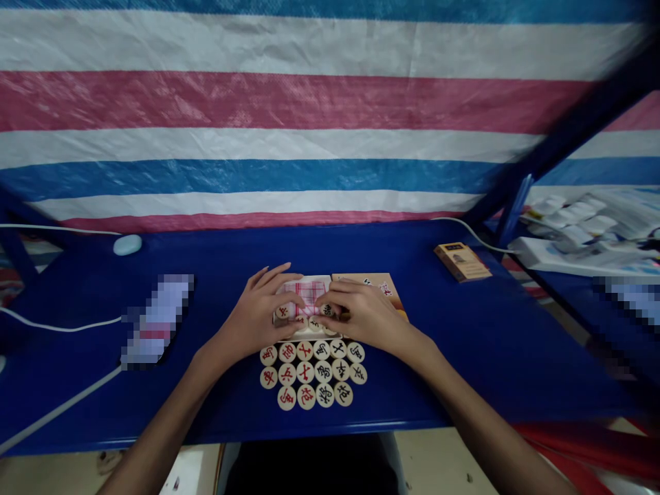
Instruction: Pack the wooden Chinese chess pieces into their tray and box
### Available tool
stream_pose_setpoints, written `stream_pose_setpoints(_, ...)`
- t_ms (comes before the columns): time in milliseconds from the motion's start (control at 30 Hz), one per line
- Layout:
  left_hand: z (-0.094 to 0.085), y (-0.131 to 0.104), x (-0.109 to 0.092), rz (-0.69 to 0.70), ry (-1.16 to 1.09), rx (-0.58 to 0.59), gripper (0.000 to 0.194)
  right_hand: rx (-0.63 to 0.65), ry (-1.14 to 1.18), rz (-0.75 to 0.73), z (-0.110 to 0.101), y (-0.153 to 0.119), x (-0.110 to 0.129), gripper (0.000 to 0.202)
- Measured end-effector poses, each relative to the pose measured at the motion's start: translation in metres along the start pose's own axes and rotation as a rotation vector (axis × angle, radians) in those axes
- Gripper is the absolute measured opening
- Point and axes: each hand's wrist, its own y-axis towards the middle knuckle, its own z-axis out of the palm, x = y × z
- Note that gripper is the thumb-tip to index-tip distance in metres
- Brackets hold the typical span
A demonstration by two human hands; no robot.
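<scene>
Both hands work over an open white box [290,339] with a pink-and-white checked sheet [308,294] inside. My left hand [260,306] curls over the box's left side, thumb and index finger around a round Chinese chess piece [282,311] with a red character. On the right side, my right hand [368,313] has thumb and index finger closed about a black-lettered Chinese chess piece [326,310]. More pieces [314,323] stand along the box's near edge, partly hidden by the thumbs. In front of the box, several red and black pieces [305,372] lie face up in three rows.
A tan box lid [394,292] lies under my right forearm's far side. On the blue table [227,412] are a phone [157,320] with a white cable at left, a pale blue rounded case [127,245], and a brown carton [463,262] at right. A striped sheet [258,103] hangs behind.
</scene>
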Motion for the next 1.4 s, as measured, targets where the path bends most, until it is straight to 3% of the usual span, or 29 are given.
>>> stream_pose_setpoints(300,-0.002,0.000,-0.001,0.029,0.006,-0.007,0.028,0.036,0.032,-0.006,0.003,-0.002,-0.001,0.031)
stream_pose_setpoints(600,-0.004,0.002,-0.005,0.031,-0.015,-0.016,0.016,0.000,0.020,-0.018,0.006,0.001,0.002,0.020)
stream_pose_setpoints(933,-0.014,-0.003,-0.020,0.010,-0.169,-0.323,0.024,-0.309,0.204,-0.012,-0.011,-0.009,0.028,0.022)
stream_pose_setpoints(1133,-0.006,-0.015,-0.045,-0.004,-0.273,-0.465,0.032,-0.491,0.285,0.021,0.004,-0.027,0.047,0.035)
stream_pose_setpoints(1400,0.009,-0.036,-0.061,-0.096,-0.361,-0.559,0.030,-0.557,0.286,0.013,0.019,-0.040,0.061,0.046)
